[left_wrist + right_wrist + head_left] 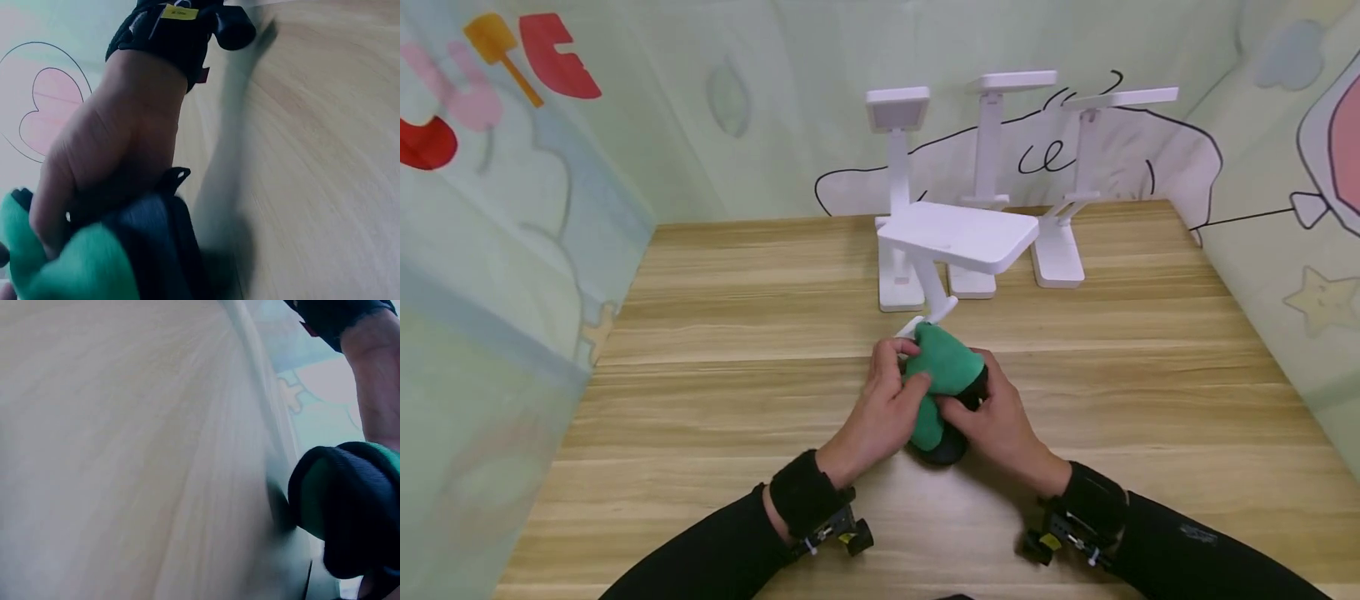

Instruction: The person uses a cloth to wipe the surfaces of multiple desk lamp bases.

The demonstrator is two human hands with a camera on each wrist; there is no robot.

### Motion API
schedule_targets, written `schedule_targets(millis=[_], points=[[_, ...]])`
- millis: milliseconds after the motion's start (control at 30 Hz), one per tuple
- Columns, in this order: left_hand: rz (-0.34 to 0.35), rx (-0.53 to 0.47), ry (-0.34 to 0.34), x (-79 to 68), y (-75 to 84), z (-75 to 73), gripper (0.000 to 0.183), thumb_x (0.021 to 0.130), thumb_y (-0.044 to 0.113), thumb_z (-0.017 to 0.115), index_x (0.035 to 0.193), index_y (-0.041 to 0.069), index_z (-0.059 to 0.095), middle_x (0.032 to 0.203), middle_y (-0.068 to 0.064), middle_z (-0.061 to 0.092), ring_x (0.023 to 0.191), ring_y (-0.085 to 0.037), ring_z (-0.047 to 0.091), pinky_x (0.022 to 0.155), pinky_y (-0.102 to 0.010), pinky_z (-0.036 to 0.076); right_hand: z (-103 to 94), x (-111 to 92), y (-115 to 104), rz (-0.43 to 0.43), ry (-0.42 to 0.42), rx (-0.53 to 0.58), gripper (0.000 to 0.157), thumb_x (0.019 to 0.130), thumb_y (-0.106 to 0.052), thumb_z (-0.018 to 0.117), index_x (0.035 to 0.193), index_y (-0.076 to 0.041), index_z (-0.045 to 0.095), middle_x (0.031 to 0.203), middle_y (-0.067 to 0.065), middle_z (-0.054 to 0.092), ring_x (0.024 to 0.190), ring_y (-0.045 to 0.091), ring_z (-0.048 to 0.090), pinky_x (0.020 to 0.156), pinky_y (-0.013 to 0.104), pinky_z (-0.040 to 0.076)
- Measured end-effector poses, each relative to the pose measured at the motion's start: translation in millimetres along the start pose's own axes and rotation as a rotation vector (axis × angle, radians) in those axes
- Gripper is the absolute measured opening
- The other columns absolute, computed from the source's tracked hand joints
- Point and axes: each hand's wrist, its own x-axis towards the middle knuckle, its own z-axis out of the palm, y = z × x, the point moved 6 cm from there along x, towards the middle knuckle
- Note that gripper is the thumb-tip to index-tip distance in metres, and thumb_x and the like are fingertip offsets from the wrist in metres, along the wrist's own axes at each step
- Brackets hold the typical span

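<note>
Between both hands is a soft green and black fabric item [943, 362] with two rounded green parts and dark padded ends. My left hand [880, 412] grips its left side, thumb over the green fabric. On the other side my right hand [1009, 425] holds the black edge, with the thumb in front near the fold. In the left wrist view, a small dark loop sticks up from the item's navy part [153, 234]. The right wrist view shows a thick dark rim [359, 506] around a green inside. Its exact kind cannot be made out.
A white desk lamp [958, 233] with a broad flat head stands right behind the hands. Several more white lamps, one with a small square head [898, 108], line the back of the wooden table [737, 400]. Printed curtains [647, 100] surround the table.
</note>
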Motion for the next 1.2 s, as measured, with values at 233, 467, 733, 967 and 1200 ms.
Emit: schedule_targets(millis=[233, 467, 733, 967, 1200], points=[[0.152, 0.360, -0.108, 15.3, -12.5, -2.1, 0.030, 0.088, -0.004, 0.041, 0.113, 0.005, 0.054, 0.115, -0.009, 0.055, 0.112, -0.023, 0.051, 0.098, -0.037, 0.044, -28.9, -3.3, 7.6, -0.153, 0.174, 0.038, 0.045, 0.073, 0.009, 0.064, 0.117, 0.003, 0.056, 0.109, -0.007, 0.063, 0.099, 0.010, 0.056, 0.088, 0.018, 0.044], [0.459, 0.886, -0.386, 15.2, -21.4, 23.1, 0.047, 0.091, 0.005, 0.048, 0.138, 0.005, 0.048, 0.137, -0.014, 0.054, 0.131, -0.032, 0.043, 0.114, -0.041, 0.031, -59.4, 7.9, 14.1, -0.149, 0.304, 0.018, 0.044, 0.075, 0.009, 0.061, 0.119, 0.004, 0.056, 0.112, -0.015, 0.061, 0.103, 0.010, 0.055, 0.090, 0.018, 0.043], [0.482, 0.931, -0.559, 9.9, -30.1, 19.3, 0.050, 0.094, 0.003, 0.047, 0.143, 0.011, 0.046, 0.149, -0.018, 0.042, 0.138, -0.042, 0.029, 0.114, -0.046, 0.028, -80.5, 26.1, 2.2, -0.173, 0.363, 0.067, 0.039, 0.080, 0.006, 0.061, 0.119, 0.002, 0.058, 0.112, -0.001, 0.063, 0.103, 0.019, 0.057, 0.090, 0.022, 0.045], [0.395, 0.790, -0.466, 16.3, -39.5, -16.3, 0.035, 0.095, 0.008, 0.049, 0.129, 0.009, 0.059, 0.138, -0.015, 0.055, 0.132, -0.035, 0.042, 0.103, -0.043, 0.044, -89.7, 30.9, -1.5, -0.151, 0.384, 0.101, 0.040, 0.082, 0.005, 0.062, 0.121, 0.001, 0.059, 0.114, 0.003, 0.064, 0.105, 0.022, 0.057, 0.091, 0.023, 0.045], [0.277, 0.817, -0.362, 13.0, -45.0, -45.9, 0.045, 0.091, 0.033, 0.065, 0.130, 0.010, 0.057, 0.125, -0.010, 0.063, 0.111, -0.018, 0.058, 0.086, -0.035, 0.053, -75.7, 30.6, 1.8, -0.096, 0.267, -0.269, 0.035, 0.078, -0.003, 0.065, 0.113, -0.005, 0.063, 0.102, 0.005, 0.062, 0.096, 0.020, 0.049, 0.078, 0.034, 0.039]])
